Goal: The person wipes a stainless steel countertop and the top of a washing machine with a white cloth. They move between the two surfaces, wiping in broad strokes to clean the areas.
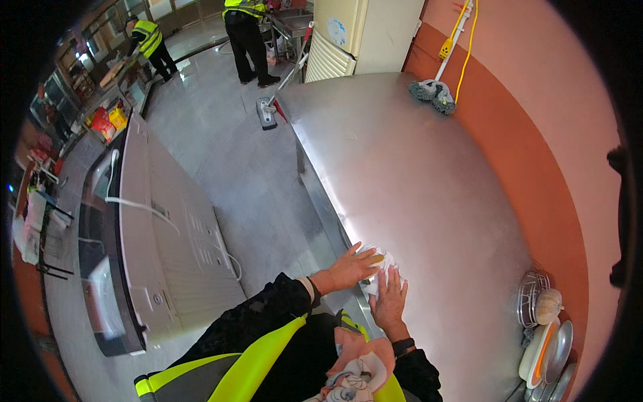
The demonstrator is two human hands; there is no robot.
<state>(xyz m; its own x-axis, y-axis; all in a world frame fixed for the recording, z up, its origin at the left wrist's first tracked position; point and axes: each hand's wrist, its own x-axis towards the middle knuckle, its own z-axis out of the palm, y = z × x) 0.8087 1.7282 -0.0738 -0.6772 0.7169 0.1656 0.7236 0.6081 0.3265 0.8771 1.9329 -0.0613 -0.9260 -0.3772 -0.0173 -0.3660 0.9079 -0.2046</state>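
Observation:
A crumpled white cloth (393,261) lies on the stainless steel tabletop (412,176), close to its left edge. On the cloth's upper left part rests my left hand (350,270), fingers spread, with something yellowish at one fingertip or finger. My right hand (390,301) presses flat on the lower right part of the cloth, its fingers pointing away from me. Both palms face down, and the hands nearly touch. The cloth is partly hidden under them.
A white appliance (161,241) with a cable stands left. A mop head (433,95) leans at the wall; a flat mop (266,113) stands on the floor. At right are a wire basket (527,300), a squash (548,306) and trays (558,352). Two people in yellow vests stand farther off.

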